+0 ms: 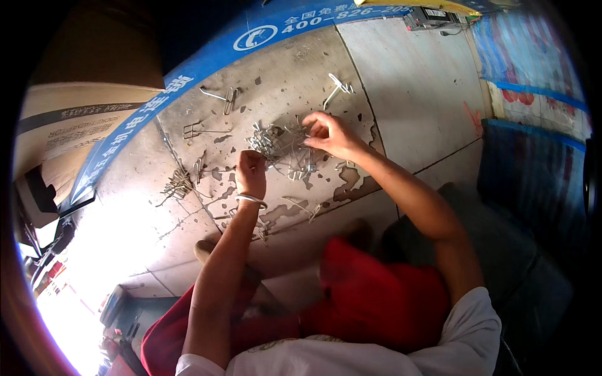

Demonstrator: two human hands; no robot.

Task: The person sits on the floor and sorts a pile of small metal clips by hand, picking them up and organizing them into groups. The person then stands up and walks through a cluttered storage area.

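A pile of metal wire display hooks (pixel 264 140) lies on the worn tiled floor before me. My left hand (pixel 250 171), with a pale bangle at the wrist, is curled at the pile's near left edge; whether it holds a hook is hidden. At the pile's right side is my right hand (pixel 324 134), thumb and fingers bent around thin wire that is hard to make out. A bundle of hooks (pixel 178 185) rests to the left. Single hooks lie around, among them one at the upper right (pixel 337 89) and one at the upper left (pixel 228 100).
Cardboard boxes (pixel 89 113) stand at the left behind a blue printed banner strip (pixel 141 113). A dark boxy device (pixel 430 19) with a cable sits at the far right. Blue-covered objects (pixel 531 174) stand along the right side. My shoes and red-clothed legs are near the hooks.
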